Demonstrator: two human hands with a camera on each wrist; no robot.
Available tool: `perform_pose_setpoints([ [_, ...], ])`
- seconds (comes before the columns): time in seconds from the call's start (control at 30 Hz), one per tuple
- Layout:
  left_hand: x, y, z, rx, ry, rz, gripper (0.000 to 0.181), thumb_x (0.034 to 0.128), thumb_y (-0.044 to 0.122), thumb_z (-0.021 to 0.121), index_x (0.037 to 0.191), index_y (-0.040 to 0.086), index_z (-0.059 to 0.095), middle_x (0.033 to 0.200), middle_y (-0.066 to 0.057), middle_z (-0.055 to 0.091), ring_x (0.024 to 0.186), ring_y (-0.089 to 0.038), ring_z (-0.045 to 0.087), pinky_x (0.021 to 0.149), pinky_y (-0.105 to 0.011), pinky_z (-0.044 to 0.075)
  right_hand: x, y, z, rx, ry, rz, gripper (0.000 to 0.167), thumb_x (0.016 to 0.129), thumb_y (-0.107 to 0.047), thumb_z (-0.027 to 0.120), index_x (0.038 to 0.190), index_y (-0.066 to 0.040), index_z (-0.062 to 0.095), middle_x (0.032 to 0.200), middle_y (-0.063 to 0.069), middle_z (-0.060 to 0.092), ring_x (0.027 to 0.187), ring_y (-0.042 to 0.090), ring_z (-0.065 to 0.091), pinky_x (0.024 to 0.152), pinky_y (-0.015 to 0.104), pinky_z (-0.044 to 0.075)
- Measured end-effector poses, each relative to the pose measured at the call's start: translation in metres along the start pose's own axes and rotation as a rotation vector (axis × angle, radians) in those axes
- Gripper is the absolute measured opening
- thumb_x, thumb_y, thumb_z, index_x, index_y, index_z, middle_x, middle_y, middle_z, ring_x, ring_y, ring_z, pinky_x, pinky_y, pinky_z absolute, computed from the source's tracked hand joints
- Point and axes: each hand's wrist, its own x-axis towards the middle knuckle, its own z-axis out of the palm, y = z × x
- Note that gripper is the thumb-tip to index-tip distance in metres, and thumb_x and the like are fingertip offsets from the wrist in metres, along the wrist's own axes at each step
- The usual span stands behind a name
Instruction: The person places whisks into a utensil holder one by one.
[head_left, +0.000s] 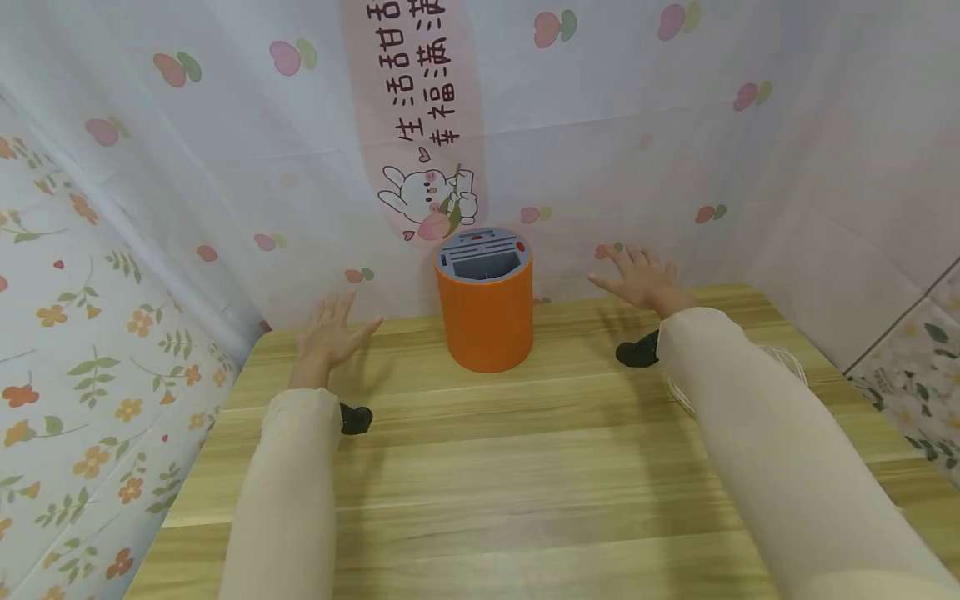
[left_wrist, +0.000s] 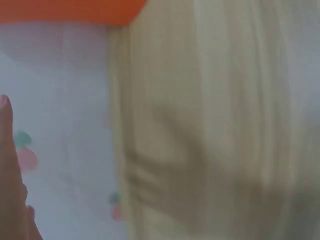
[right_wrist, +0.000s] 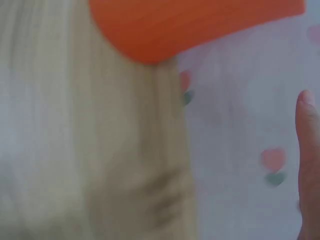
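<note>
Orange container [head_left: 489,327]: upright on the wooden table [head_left: 487,500], near its far edge.
Left hand [head_left: 330,335]: fingers straight, spread; container apart, to their right.
Right hand [head_left: 642,282]: fingers straight, spread; container apart, to their left.
Patterned cloth [head_left: 570,108]: behind.

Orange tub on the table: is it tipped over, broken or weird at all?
No, the orange tub stands upright towards the back of the table, with no crack or spill showing. Only the white cord looks a bit untidy, lying in loose loops, partly hidden by the right sleeve.
</note>
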Motion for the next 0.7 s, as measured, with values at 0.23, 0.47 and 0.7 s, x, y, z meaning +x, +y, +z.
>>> perform_pose_setpoints([
  [0.23, 0.026, 0.051, -0.011, -0.559, 0.151, 0.170, 0.054, 0.0967, 0.033, 0.045, 0.139, 0.001, 0.037, 0.140, -0.023, 0.035, 0.128, -0.038, 0.032, 0.102, -0.051, 0.030, 0.022, -0.038, -0.021, 0.327, 0.001, -0.149, 0.064, 0.096, -0.042, 0.042, 0.146, -0.007, 0.024, 0.143, 0.024, 0.028, 0.129, 0.040, 0.028, 0.101, 0.058, 0.026],
  [0.47, 0.038, 0.103, -0.008, -0.870, 0.092, 0.236, 0.046, 0.0935, 0.022, 0.054, 0.134, 0.003, 0.045, 0.137, -0.019, 0.040, 0.124, -0.034, 0.039, 0.101, -0.045, 0.034, 0.036, -0.078, -0.013, 0.447, -0.011, -0.269, 0.053, 0.094, -0.027, 0.053, 0.140, -0.007, 0.038, 0.135, 0.022, 0.043, 0.124, 0.035, 0.039, 0.097, 0.051, 0.037],
  [0.7, 0.040, 0.113, 0.004, -0.935, 0.095, 0.198, 0.041, 0.0898, 0.017, 0.060, 0.128, 0.002, 0.052, 0.134, -0.017, 0.043, 0.118, -0.032, 0.046, 0.098, -0.039, 0.039, 0.043, -0.082, -0.001, 0.436, 0.013, -0.288, 0.042, 0.092, -0.022, 0.057, 0.128, -0.001, 0.053, 0.125, 0.018, 0.053, 0.113, 0.033, 0.051, 0.093, 0.046, 0.042],
])
